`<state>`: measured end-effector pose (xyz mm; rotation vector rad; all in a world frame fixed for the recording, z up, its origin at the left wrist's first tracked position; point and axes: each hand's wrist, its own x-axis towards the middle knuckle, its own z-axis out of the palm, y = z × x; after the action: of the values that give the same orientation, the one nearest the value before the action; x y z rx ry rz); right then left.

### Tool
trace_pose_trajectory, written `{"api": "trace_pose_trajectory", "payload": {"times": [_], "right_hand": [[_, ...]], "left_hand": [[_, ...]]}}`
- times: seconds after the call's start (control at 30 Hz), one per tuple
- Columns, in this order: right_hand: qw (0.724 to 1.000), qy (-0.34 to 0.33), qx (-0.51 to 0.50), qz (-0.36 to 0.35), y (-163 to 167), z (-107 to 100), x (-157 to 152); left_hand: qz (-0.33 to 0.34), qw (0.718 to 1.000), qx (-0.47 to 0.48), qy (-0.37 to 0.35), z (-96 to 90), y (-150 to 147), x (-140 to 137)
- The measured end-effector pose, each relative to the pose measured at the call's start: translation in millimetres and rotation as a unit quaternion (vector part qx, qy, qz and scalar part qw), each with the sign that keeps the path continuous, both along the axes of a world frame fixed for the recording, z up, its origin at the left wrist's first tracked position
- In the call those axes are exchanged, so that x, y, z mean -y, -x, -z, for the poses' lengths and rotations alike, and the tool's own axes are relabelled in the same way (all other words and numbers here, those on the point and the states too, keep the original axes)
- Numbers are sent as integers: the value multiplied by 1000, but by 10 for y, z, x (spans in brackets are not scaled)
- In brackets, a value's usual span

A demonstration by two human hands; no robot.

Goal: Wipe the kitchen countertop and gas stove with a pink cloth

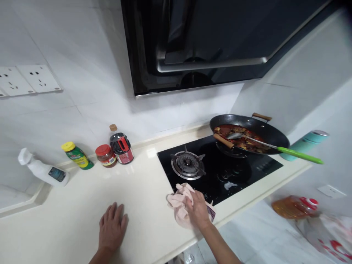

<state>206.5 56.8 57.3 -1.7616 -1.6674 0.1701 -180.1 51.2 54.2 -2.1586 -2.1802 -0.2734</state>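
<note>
My right hand [198, 211] grips a bunched pale pink cloth [180, 203] at the near left corner of the black gas hob [209, 179]. The cloth lies partly on the hob's edge and partly on the cream countertop [145, 209]. My left hand [112, 225] rests flat on the countertop further left, fingers stretched out, holding nothing. Just behind the cloth is the bare left burner [188, 165]. A whitish patch [230, 185] shows on the glass near the hob's front.
A wok [275, 135] of reddish food sits on the right burner; a green-handled spatula [299, 154] juts past its rim. Along the wall stand a spray bottle [45, 170], green bottle [78, 156], red-lidded jar [106, 156] and dark sauce bottle [121, 146]. A range hood [214, 44] hangs overhead.
</note>
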Motion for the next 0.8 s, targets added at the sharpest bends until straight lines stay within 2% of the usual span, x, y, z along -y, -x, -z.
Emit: {"api": "trace_pose_trajectory", "payload": {"times": [0.17, 0.23, 0.3, 0.33, 0.43, 0.5, 0.67, 0.73, 0.8], "right_hand": [[992, -90, -60, 67, -339, -307, -46], [989, -95, -23, 109, -396, -366, -111], [988, -72, 44, 132, -407, -327, -155], [988, -49, 79, 123, -403, -276, -167], [987, 41, 156, 22, -392, -87, -199], [978, 92, 189, -20, -378, -12, -256], [964, 187, 190, -2, -147, -98, -394], [962, 216, 164, -42, 12, -156, -339], [958, 227, 130, -119, 141, -181, -235]], "left_hand": [[5, 1000, -2, -2, 4, -3, 8], [2, 1000, -3, 0, 11, 3, 10], [0, 1000, -2, 4, 15, 9, 9], [-1, 1000, -1, 5, 16, 12, 7], [-8, 1000, -1, 14, 21, 19, -4], [-13, 1000, -1, 19, 27, 21, -10], [-16, 1000, 0, 21, 16, 20, -19], [-20, 999, -1, 25, 9, 25, -29], [-23, 999, -2, 26, 20, 43, -43]]}}
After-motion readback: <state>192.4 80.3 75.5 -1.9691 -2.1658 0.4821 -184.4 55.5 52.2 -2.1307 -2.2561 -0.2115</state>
